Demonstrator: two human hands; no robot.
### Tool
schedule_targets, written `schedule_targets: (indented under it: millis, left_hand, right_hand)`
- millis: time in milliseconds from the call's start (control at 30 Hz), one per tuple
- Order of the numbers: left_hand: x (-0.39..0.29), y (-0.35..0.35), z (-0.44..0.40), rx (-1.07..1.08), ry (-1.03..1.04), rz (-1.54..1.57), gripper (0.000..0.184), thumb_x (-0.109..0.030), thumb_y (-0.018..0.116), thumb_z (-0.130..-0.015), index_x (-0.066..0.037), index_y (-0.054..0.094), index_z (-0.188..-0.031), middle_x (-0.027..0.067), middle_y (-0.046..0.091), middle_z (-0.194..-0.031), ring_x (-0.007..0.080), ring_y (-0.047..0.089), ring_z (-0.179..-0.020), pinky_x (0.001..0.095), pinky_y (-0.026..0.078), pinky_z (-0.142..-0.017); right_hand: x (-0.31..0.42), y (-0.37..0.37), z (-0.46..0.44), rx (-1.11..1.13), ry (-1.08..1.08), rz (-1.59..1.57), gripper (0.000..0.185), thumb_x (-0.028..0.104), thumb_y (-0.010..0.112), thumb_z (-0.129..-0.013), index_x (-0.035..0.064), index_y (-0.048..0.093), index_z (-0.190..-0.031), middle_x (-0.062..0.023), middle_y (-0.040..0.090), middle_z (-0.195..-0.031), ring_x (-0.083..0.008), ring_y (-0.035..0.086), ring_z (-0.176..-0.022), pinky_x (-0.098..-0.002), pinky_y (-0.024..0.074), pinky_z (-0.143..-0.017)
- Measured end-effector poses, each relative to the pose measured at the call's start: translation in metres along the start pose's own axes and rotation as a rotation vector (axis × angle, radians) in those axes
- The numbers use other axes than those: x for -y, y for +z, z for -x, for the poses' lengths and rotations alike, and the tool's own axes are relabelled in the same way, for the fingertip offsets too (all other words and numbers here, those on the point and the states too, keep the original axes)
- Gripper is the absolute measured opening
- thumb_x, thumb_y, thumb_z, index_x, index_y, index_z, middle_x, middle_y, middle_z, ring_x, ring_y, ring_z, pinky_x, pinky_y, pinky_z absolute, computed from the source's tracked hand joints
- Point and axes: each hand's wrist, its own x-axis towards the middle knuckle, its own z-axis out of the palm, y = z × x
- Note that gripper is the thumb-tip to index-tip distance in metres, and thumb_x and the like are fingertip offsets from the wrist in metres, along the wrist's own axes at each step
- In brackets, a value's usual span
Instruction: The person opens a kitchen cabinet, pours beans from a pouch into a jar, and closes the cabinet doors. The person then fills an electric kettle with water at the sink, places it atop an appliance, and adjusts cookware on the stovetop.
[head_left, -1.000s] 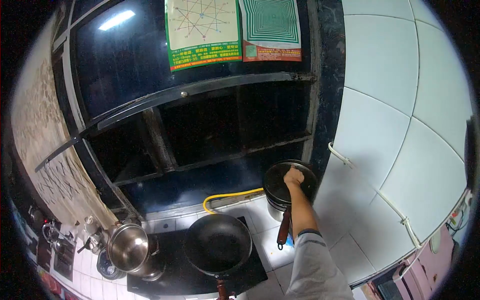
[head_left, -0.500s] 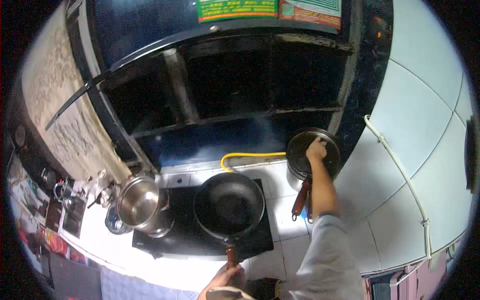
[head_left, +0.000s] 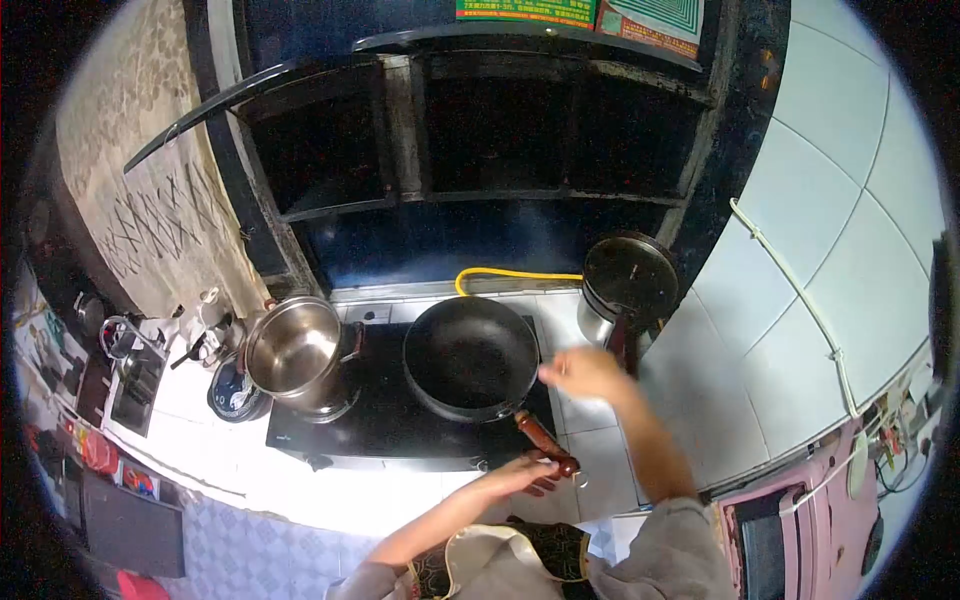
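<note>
A black wok [head_left: 472, 358] rests on the right side of the black cooktop [head_left: 385, 432], its brown wooden handle [head_left: 540, 434] angled toward the lower right. My left hand [head_left: 525, 474] is at the end of this handle, fingers spread beneath and beside it. To the right of the wok's rim is my right hand [head_left: 580, 373], its fingers drawn together; whether anything small is in them cannot be made out. Behind it, a dark lid [head_left: 630, 275] with a small knob tops the stacked pans and steel pot [head_left: 594, 322] in the back right corner.
A steel pot [head_left: 294, 348] stands at the cooktop's left. A yellow hose [head_left: 520, 271] runs along the back wall. Left are a dark round container [head_left: 236, 393], a curtain [head_left: 150, 190] and a sink [head_left: 137, 390]. A pink cabinet [head_left: 835, 520] is at the lower right.
My right hand has left the lid and moved down and left beside the wok. The wok handle has swung rightward, with my left hand at its end. The view has shifted.
</note>
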Motion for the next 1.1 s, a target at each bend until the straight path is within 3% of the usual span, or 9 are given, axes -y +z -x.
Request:
schedule_targets:
  millis: [100,200,267,333,433,667,800,1033,1100]
  left_hand:
    - [0.01,0.009,0.028,0.032,0.027,-0.166,0.062,-0.035,0.052,-0.087,-0.004,0.026,-0.135,0.0097,0.05,-0.117,0.0175,0.049,-0.107,0.03,0.04,-0.086]
    - [0.032,-0.001,0.046,0.223,-0.019,-0.058,0.053,-0.029,0.047,-0.091,-0.005,0.027,-0.134,0.0095,0.05,-0.117,0.0171,0.046,-0.11,0.0306,0.038,-0.09]
    - [0.038,0.001,0.056,0.252,-0.045,-0.049,0.047,-0.027,0.044,-0.093,-0.004,0.031,-0.132,0.0102,0.05,-0.116,0.0175,0.046,-0.11,0.0313,0.036,-0.093]
    - [0.041,0.002,0.067,0.217,-0.095,-0.124,0.045,-0.029,0.043,-0.093,-0.004,0.035,-0.129,0.0107,0.05,-0.116,0.0173,0.047,-0.109,0.0311,0.035,-0.095]
    - [0.062,-0.006,0.074,0.205,0.023,-0.156,0.044,-0.028,0.047,-0.09,-0.007,0.038,-0.128,0.0085,0.054,-0.111,0.0154,0.052,-0.099,0.025,0.04,-0.082]
    - [0.08,-0.011,0.096,0.155,0.02,-0.063,0.044,-0.029,0.05,-0.089,-0.008,0.041,-0.125,0.006,0.055,-0.106,0.0125,0.051,-0.096,0.0251,0.04,-0.083]
    - [0.085,-0.016,0.105,0.113,0.041,-0.129,0.042,-0.028,0.05,-0.088,-0.008,0.042,-0.125,0.0058,0.055,-0.107,0.0123,0.05,-0.096,0.0253,0.041,-0.082]
    - [0.083,-0.013,0.111,0.161,0.002,-0.121,0.044,-0.027,0.05,-0.088,-0.005,0.042,-0.124,0.0073,0.056,-0.107,0.0138,0.052,-0.096,0.0267,0.041,-0.084]
    - [0.101,-0.019,0.102,0.187,0.059,-0.184,0.044,-0.028,0.05,-0.088,-0.003,0.042,-0.124,0.0078,0.056,-0.107,0.0141,0.052,-0.097,0.0271,0.041,-0.085]
  right_hand:
    - [-0.009,0.065,0.037,0.08,-0.013,0.038,0.057,0.057,0.052,-0.075,0.0019,0.059,-0.089,-0.0185,0.062,-0.079,-0.0334,0.061,-0.077,-0.0436,0.0458,-0.069]
    - [-0.003,0.102,0.054,0.052,0.047,-0.017,0.054,0.052,0.055,-0.075,0.0018,0.054,-0.095,-0.0205,0.062,-0.084,-0.0367,0.06,-0.079,-0.0449,0.045,-0.072]
    - [0.001,0.107,0.056,-0.12,0.095,-0.115,0.045,0.044,0.057,-0.076,0.0019,0.055,-0.092,-0.021,0.062,-0.083,-0.0375,0.06,-0.08,-0.0453,0.0453,-0.072]
    - [-0.001,0.103,0.053,-0.126,0.076,-0.036,0.039,0.038,0.057,-0.077,0.0013,0.056,-0.091,-0.0202,0.062,-0.079,-0.0366,0.06,-0.078,-0.0451,0.0458,-0.071]
    - [-0.009,0.09,0.048,-0.141,0.075,0.006,0.038,0.037,0.057,-0.077,0.0023,0.057,-0.091,-0.0193,0.062,-0.08,-0.0365,0.06,-0.078,-0.0449,0.0459,-0.071]
    - [-0.026,0.068,0.047,-0.182,0.039,0.106,0.036,0.039,0.059,-0.075,0.0048,0.06,-0.087,-0.0164,0.062,-0.079,-0.0339,0.06,-0.077,-0.0431,0.0457,-0.07]
    - [-0.065,0.071,0.041,-0.141,0.044,0.046,0.042,0.04,0.061,-0.073,0.008,0.06,-0.1,-0.0136,0.063,-0.086,-0.0296,0.061,-0.082,-0.0388,0.0458,-0.071]
    - [-0.074,0.08,0.035,-0.15,-0.036,-0.002,0.035,0.035,0.063,-0.073,0.009,0.061,-0.095,-0.0135,0.062,-0.079,-0.0288,0.061,-0.074,-0.0374,0.0453,-0.065]
    - [-0.076,0.082,0.033,-0.248,-0.074,0.023,0.032,0.039,0.061,-0.073,0.0095,0.062,-0.087,-0.0127,0.061,-0.069,-0.0328,0.06,-0.067,-0.0422,0.0462,-0.061]
